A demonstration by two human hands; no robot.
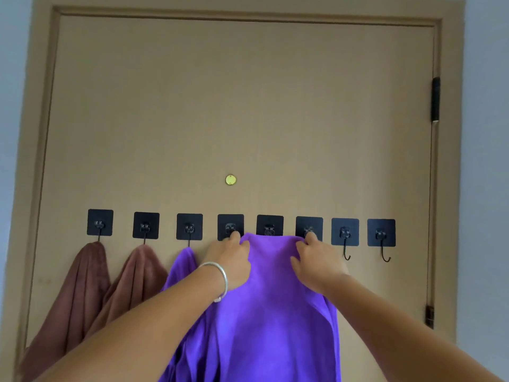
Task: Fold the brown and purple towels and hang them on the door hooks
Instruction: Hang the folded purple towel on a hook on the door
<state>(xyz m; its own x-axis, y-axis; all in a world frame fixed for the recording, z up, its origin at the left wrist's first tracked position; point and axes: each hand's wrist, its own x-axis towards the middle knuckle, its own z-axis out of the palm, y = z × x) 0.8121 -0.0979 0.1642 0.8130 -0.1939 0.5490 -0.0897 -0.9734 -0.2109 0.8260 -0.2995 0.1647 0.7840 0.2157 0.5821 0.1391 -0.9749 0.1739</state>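
A row of several black square adhesive hooks crosses the tan door [248, 106]. Two brown towels [80, 285] [132, 277] hang from the first two hooks on the left. A purple towel [181, 266] hangs from the third hook. I hold a second purple towel [272, 299] up against the door, its top edge just under the fifth hook [270, 225]. My left hand [230, 260] grips its upper left corner below the fourth hook. My right hand [316, 257] grips its upper right corner at the sixth hook. The held towel covers the lower parts of the middle hooks.
Two bare hooks [345, 235] [381, 237] stand at the right end of the row. A round brass peephole [230, 180] sits above the hooks. Dark hinges [435, 99] run down the door's right edge. Grey wall flanks the frame.
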